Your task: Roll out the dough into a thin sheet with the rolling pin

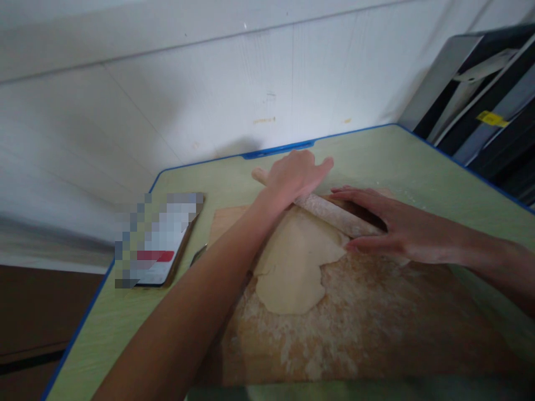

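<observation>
A flour-dusted wooden rolling pin (328, 213) lies slantwise across the far part of a flat, pale sheet of dough (292, 267) with an uneven edge. My left hand (295, 174) is closed over the pin's far left part, its thumb sticking out to the right; the pin's tip shows beyond it. At the near right end, my right hand (387, 225) holds the pin loosely in the crook between thumb and stretched fingers. The thumb comes down by the dough's right edge. Beneath the dough is a floury wooden board (376, 323). My left forearm hides the board's left part.
The board stands on a light green table (359, 150) with a blue rim. A phone (165, 245), partly blurred out, lies at the left, with a small dark object (198, 255) beside it. A white wall (209, 100) borders the back; dark panels (480, 106) stand at the right.
</observation>
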Demonstrator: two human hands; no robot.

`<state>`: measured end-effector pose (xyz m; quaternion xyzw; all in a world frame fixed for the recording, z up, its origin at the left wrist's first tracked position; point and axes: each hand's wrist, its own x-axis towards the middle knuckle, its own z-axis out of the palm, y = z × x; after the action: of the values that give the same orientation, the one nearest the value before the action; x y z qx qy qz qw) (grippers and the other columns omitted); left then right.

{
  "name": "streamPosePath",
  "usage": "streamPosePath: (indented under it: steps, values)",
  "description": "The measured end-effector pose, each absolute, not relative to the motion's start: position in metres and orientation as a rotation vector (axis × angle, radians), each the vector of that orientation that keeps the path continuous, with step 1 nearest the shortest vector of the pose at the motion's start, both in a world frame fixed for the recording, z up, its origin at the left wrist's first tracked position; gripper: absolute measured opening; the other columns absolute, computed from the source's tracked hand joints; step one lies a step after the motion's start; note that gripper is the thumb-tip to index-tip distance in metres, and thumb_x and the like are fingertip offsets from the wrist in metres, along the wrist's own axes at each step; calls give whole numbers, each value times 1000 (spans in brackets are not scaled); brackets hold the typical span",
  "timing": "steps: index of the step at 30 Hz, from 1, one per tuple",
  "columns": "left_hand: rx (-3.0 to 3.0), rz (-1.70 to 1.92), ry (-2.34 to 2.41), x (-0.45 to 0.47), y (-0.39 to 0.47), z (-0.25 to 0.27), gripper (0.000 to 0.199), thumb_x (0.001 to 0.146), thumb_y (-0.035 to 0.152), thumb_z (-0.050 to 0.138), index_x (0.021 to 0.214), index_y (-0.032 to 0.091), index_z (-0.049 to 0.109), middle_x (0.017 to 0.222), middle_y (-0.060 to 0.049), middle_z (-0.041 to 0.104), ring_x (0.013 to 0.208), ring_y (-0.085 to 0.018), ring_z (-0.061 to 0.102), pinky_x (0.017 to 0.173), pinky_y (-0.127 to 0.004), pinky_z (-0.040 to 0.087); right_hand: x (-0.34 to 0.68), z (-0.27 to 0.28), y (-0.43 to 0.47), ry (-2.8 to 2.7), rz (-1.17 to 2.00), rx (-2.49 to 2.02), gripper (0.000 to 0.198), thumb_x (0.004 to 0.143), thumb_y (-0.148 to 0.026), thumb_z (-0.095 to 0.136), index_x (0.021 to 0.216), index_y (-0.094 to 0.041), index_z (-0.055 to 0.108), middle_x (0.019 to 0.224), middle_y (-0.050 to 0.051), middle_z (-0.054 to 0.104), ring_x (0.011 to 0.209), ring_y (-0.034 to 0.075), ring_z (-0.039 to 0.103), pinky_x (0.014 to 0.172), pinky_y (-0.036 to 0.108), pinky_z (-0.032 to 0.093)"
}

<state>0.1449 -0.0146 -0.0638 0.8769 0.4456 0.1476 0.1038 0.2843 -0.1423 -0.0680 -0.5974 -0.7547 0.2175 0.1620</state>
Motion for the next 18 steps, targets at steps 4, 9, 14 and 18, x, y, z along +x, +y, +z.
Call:
streamPosePath:
  steps: [4, 9, 14, 18]
  values:
    - [2567, 437, 1324, 147, -14, -63, 55, 86, 51, 33, 83, 11, 71, 82, -17, 70, 85, -30, 67, 74, -37, 47, 284, -67, -142, -2140, 666, -1697, 80, 64, -60, 60, 130, -17, 50, 132, 12, 53, 118, 35, 47, 100, 54, 35]
    - [2546, 427, 1331, 150, -14, -61, 54, 86, 50, 33, 83, 11, 70, 81, -17, 69, 85, -31, 66, 71, -36, 47, 284, -66, -141, -2132, 671, -1702, 78, 64, -60, 58, 129, -17, 50, 131, 12, 54, 117, 35, 48, 98, 53, 37]
    - [2541, 439, 1301, 152, -13, -61, 53, 87, 49, 32, 80, 11, 69, 79, -17, 68, 84, -29, 66, 69, -35, 46, 284, -64, -141, -2143, 632, -1692, 72, 65, -60, 57, 125, -21, 53, 127, 10, 57, 113, 34, 52, 96, 52, 39]
    - [2530, 443, 1305, 155, -10, -62, 53, 88, 51, 32, 82, 13, 68, 79, -16, 67, 84, -28, 66, 69, -34, 46, 285, -64, -142, -2151, 629, -1660, 67, 66, -56, 58, 124, -22, 55, 123, 10, 59, 110, 35, 52, 95, 53, 39]
